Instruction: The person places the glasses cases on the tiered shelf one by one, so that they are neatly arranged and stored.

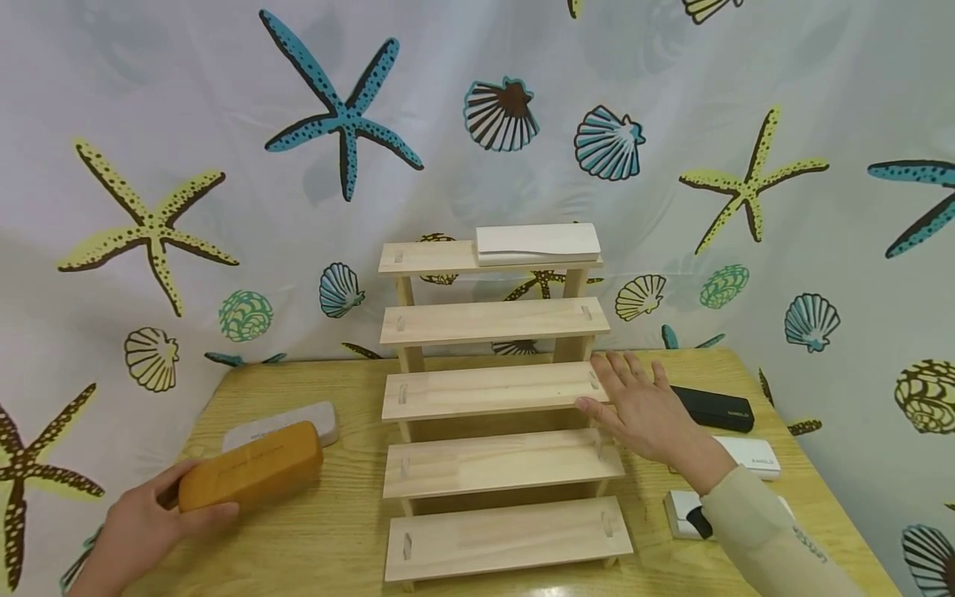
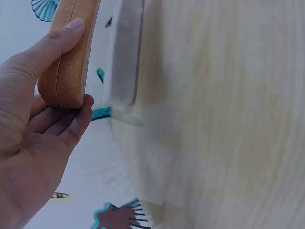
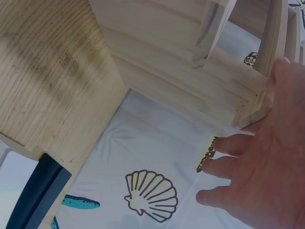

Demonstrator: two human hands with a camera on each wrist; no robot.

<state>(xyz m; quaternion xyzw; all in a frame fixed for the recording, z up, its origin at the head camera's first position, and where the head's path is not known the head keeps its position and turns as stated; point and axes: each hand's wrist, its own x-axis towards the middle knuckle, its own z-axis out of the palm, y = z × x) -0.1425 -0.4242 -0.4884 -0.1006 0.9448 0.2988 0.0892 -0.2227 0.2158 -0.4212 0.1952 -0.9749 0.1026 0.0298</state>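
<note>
My left hand (image 1: 152,518) holds an orange-brown glasses case (image 1: 254,464) by its near end, tilted above the table. In the left wrist view the thumb lies along the case (image 2: 71,62) and the fingers support it from below. Behind it a light grey case (image 1: 317,414) lies on the table. My right hand (image 1: 645,419), fingers spread, touches the right end of the middle shelf of a stepped wooden rack (image 1: 492,390). In the right wrist view the hand (image 3: 267,157) is against the rack's side. A white case (image 1: 537,243) lies on the rack's top shelf, toward the right.
Right of the rack lie a black case (image 1: 716,408), a white case (image 1: 749,456) and another white case with a dark flap (image 1: 682,518), partly behind the right forearm. The wooden table (image 1: 336,531) meets a patterned curtain (image 1: 462,50) behind and at the sides.
</note>
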